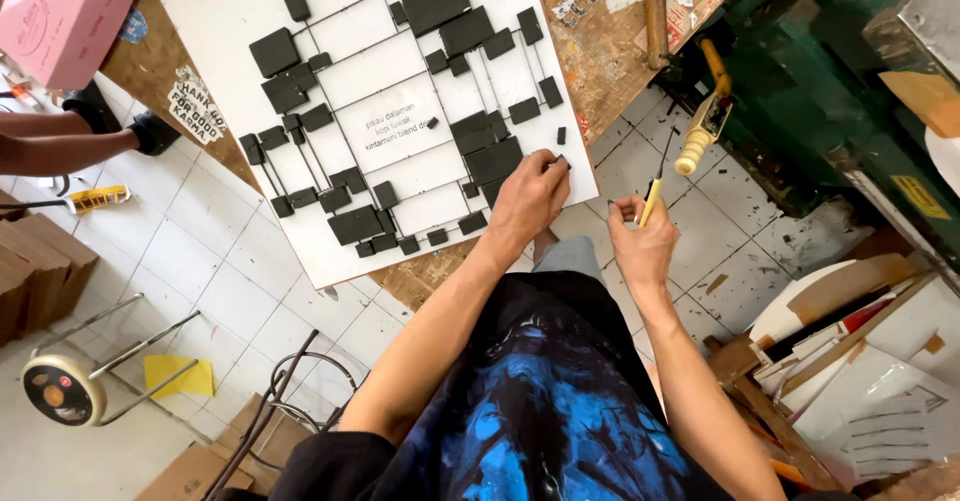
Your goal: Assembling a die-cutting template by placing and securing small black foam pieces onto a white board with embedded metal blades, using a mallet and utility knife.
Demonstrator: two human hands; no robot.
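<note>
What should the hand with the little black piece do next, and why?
Probably press the small black square piece flat onto the white board near its right edge. The left hand pinches it right against the board, beside other black pieces already lying there, while the right hand holds a yellow-handled tool off to the side.

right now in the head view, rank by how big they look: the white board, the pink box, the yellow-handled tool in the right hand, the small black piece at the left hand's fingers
1. white board
2. pink box, cut off by the frame
3. yellow-handled tool
4. small black piece
</note>
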